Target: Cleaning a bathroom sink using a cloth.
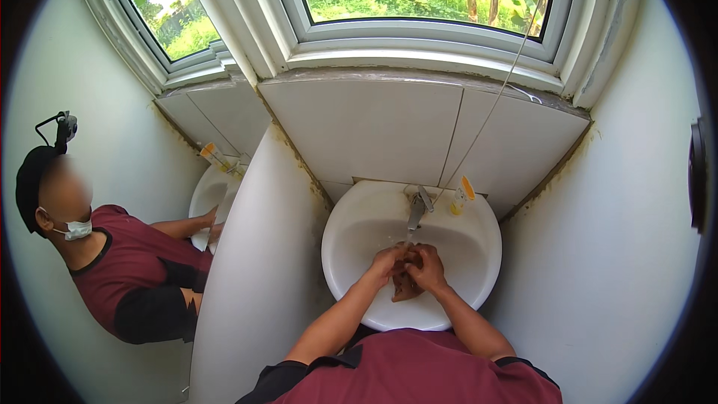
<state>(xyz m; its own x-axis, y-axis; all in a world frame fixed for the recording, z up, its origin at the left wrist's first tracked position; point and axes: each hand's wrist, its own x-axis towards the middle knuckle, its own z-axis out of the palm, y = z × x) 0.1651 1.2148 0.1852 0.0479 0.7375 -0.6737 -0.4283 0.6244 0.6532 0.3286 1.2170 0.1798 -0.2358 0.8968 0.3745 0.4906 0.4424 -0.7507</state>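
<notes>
OK, so on the left a mirror (127, 157) is showing the person's reflection (138, 254), side-on. Right of that, the left hand (387, 262) is gripping one side of a limp-looking brown item (406, 289); the right hand (428, 268) is gripping the other. Both hands are curling in close, fingers bunching around its upper part. The item is hanging inside the basin (471, 254), below the tap (416, 217), which is running a thin stream (410, 237).

Risks, left to right: wet fingers are making a slip plausible, and a dropped item could be blocking the drain. Water hitting bent knuckles could be spraying over the front rim onto the shirt (407, 370). A tube (464, 193), white and orange, is standing just right of the tap; a careless right-hand reach could be tipping it in.

Not seeing: the mirror edge is cutting off the reflected basin. Fingers are hiding the item's top, so I'm not telling material or exact pinch. Hands are also masking the drain. Far right, a dark fixture (697, 177) is showing edge-on, unidentifiable.
</notes>
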